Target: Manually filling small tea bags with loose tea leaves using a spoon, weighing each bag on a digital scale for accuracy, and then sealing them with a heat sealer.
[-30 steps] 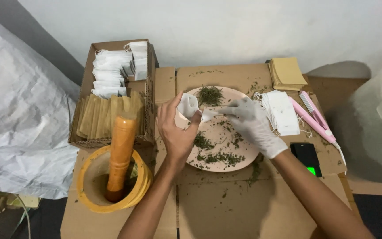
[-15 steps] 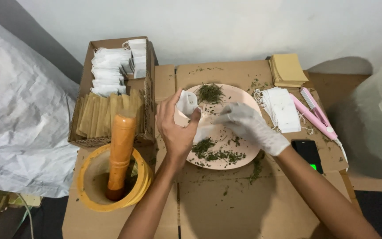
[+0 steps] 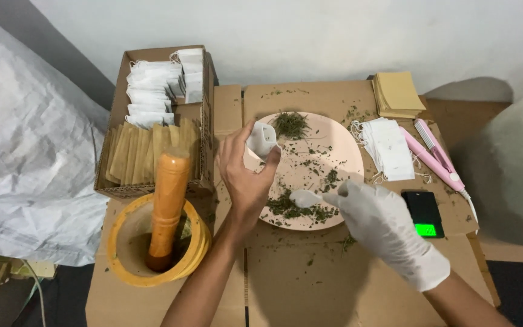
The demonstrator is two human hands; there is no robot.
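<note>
A small white bag is held up over the left edge of the pink plate. A white spoon dips into green herb bits on the plate's near side.

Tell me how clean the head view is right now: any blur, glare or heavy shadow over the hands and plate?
Head view: even, soft light, no glare on the pink plate; the left hand and its white bag are sharp; the gloved right hand and spoon are slightly motion-blurred; a dark shadow lies in the right rear corner.

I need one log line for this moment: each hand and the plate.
left hand: holds small white bag | right hand: gloved, white spoon in herbs | pink plate: dried herbs
</note>
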